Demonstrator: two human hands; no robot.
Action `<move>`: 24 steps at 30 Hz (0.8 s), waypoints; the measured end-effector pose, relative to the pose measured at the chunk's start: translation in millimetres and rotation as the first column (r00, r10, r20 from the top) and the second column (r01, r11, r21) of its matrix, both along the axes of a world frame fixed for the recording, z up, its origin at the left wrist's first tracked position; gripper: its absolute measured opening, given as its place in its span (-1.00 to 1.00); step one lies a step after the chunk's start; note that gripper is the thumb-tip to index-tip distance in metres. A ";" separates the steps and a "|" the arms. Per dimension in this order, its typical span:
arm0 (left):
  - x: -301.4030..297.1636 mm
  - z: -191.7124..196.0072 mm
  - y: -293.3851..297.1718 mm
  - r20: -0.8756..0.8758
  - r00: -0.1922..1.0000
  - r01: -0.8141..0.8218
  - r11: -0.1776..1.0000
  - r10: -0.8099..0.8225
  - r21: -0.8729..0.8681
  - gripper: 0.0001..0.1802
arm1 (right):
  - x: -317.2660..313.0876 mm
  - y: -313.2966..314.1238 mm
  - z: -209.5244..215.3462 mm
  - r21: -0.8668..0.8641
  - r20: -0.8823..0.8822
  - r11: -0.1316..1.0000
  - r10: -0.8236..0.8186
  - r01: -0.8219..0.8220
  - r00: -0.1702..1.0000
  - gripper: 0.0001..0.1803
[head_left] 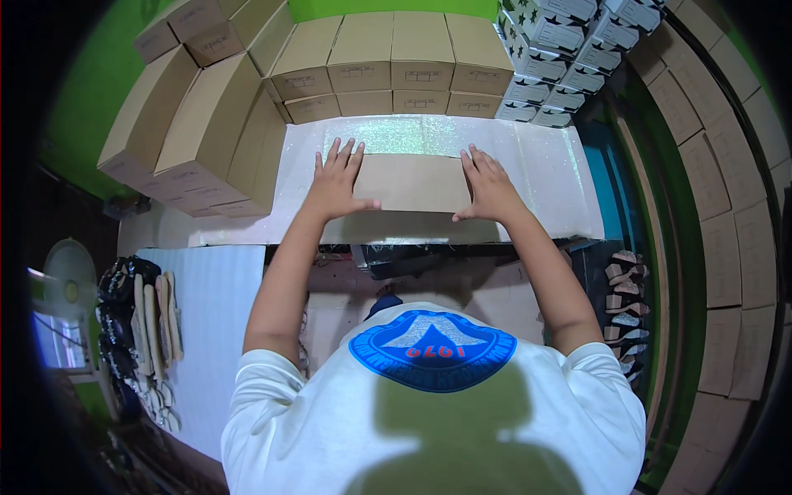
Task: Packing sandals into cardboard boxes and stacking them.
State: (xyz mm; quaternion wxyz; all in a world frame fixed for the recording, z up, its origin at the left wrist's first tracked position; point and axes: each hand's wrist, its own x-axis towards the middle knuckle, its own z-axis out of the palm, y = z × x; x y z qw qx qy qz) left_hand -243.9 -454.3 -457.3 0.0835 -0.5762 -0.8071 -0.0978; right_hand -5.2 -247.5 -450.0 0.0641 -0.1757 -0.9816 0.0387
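A plain brown cardboard box [415, 181] lies lengthwise across the table in front of me, close to its near edge. At its left end is my left hand [337, 183], with spread fingers pointing away from me and the thumb over the top. My right hand [490, 186] rests at the opposite end, its fingers also stretched out and its thumb toward the near edge. Both palms appear to touch the box, and neither hand is wrapped round it. The fingertips reach past its far edge.
Brown boxes [359, 54] line the table's [561, 181] back, with a taller stack [202, 124] at the left. White star-patterned boxes [549, 62] stand at the back right. Shoes [153, 322] sit on a pale surface [210, 313] to the left; more shoes [627, 305] lie at the right.
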 end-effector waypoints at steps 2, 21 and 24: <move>-7.1 9.6 -2.6 0.033 0.997 0.071 0.994 -0.068 -0.082 0.23 | -2.1 6.5 -1.2 -0.049 -0.068 0.998 0.042 -0.045 0.997 0.31; -9.8 5.5 -3.5 0.132 0.980 0.145 0.988 -0.150 0.053 0.17 | -1.7 2.1 2.1 -0.065 -0.078 0.998 -0.022 0.017 0.997 0.22; -11.4 4.7 -3.3 0.126 0.980 0.147 0.987 -0.153 0.061 0.16 | -1.4 2.3 -1.2 -0.030 -0.095 0.999 -0.016 0.013 0.995 0.20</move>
